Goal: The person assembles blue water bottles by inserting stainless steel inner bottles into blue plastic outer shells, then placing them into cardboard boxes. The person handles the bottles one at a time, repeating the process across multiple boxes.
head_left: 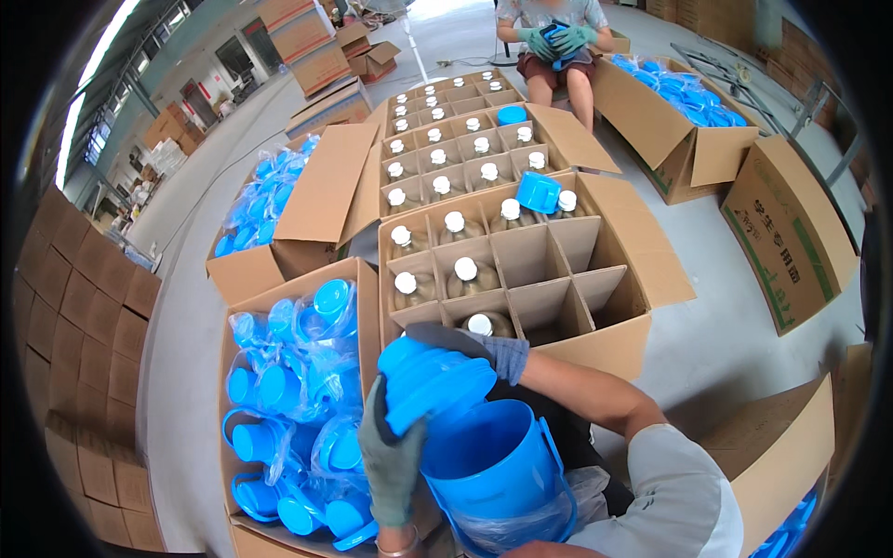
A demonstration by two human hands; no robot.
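Note:
Both of my hands, in grey-green gloves, grip a ridged blue plastic lid [445,386], tilted above a blue bucket [512,498]. My left hand [393,460] is closed on the lid's left side. Across its top lies my right hand [460,342], with the fingers partly hidden. The bucket stands open at my lap, a handle hanging at its right side and clear plastic film around its lower part. To the left, a carton [369,307] holds several blue cups or small pails in clear bags.
Ahead stands a divided carton [637,330] of clear white-capped bottles, some compartments without one. A blue cup [539,192] rests on it. More bottle cartons line up behind. Opposite sits a person [558,42] in gloves holding a blue item, beside a carton [642,121] of bagged blue pieces.

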